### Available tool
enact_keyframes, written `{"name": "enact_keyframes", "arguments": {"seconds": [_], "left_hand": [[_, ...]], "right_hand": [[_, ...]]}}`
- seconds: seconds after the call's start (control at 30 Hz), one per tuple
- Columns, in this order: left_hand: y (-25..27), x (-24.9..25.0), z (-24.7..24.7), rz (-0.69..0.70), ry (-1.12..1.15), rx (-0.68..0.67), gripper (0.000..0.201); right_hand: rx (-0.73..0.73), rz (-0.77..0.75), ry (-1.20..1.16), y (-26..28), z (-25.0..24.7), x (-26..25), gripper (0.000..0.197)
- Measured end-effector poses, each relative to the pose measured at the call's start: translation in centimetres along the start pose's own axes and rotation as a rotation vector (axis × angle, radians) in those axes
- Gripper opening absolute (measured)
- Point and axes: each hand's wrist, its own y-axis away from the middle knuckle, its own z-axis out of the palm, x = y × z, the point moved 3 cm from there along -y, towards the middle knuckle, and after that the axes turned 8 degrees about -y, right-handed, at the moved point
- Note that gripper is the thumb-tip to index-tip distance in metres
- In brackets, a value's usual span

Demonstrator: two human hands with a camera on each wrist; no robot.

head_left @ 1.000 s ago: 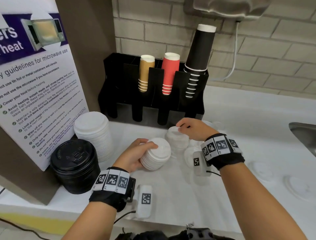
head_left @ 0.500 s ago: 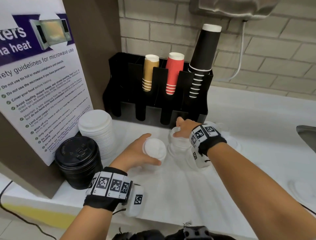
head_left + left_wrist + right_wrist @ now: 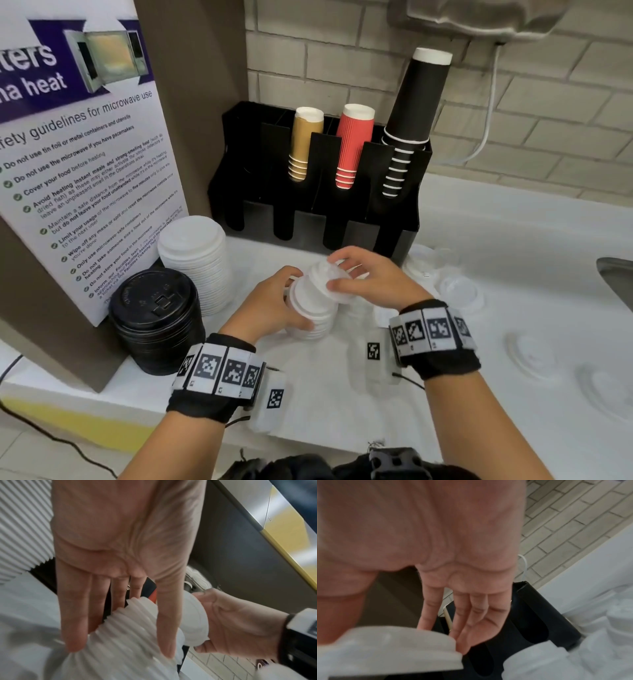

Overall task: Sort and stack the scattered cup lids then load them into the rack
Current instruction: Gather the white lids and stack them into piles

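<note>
Hands meet over the near middle of the white table [image 3: 513, 240]. The left hand [image 3: 270, 305] wraps a short stack of small white lids [image 3: 310, 308], tilted toward the other hand, thumb on one side and fingers on the other. The right hand [image 3: 373, 277] pinches a few more small lids [image 3: 330, 274] by the rim and brings them against the stack's top.

These lids look thin, light and slightly springy; a stack would probably buckle or slide apart if squeezed at mid-height, so a grip round the rims, one hand at each end, seems safest.

To the left stand two finished piles: one of black lids [image 3: 156, 318], and one taller pile of large white lids [image 3: 195, 260] just behind it. To the right about five loose pale lids [image 3: 460, 293] lie scattered, hard to count against the surface.

Farthest back, the black rack [image 3: 239, 154] holds three cup stacks: tan [image 3: 305, 144], red [image 3: 352, 144] and black [image 3: 416, 102].
</note>
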Motion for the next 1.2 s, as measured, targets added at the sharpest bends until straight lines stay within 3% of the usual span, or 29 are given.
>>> {"name": "enact_keyframes", "arguments": {"seconds": [0.57, 0.67, 0.73, 0.83, 0.9, 0.97, 1.13, 1.2], "left_hand": [[-0.1, 0.1, 0.1, -0.037, 0.003, -0.035, 0.076], [-0.1, 0.2, 0.1, -0.025, 0.022, -0.035, 0.075], [-0.1, 0.2, 0.1, -0.016, 0.022, -0.025, 0.071], [-0.1, 0.0, 0.2, -0.009, 0.012, -0.019, 0.070], [-0.1, -0.1, 0.3, -0.009, 0.009, -0.019, 0.071], [-0.2, -0.2, 0.3, -0.007, -0.001, -0.023, 0.072], [-0.3, -0.2, 0.4, -0.015, -0.025, -0.028, 0.090], [-0.4, -0.3, 0.5, -0.005, -0.012, -0.013, 0.083]], "right_hand": [[-0.065, -0.072, 0.338, -1.0, 3.9, -0.6, 0.051], [-0.097, -0.085, 0.320, -1.1, 3.6, -0.4, 0.045], [-0.009, -0.080, 0.265, -1.6, 2.0, -0.2, 0.038], [0.171, 0.079, 0.339, -3.0, -1.7, 1.0, 0.040], [0.130, 0.302, 0.513, -3.9, -3.2, 2.3, 0.048], [0.060, 0.432, 0.627, -4.8, -3.6, 3.1, 0.051], [0.023, 0.415, 0.726, -6.0, -3.1, 3.0, 0.055], [0.005, 0.415, 0.732, -6.1, -2.9, 3.1, 0.056]]}}
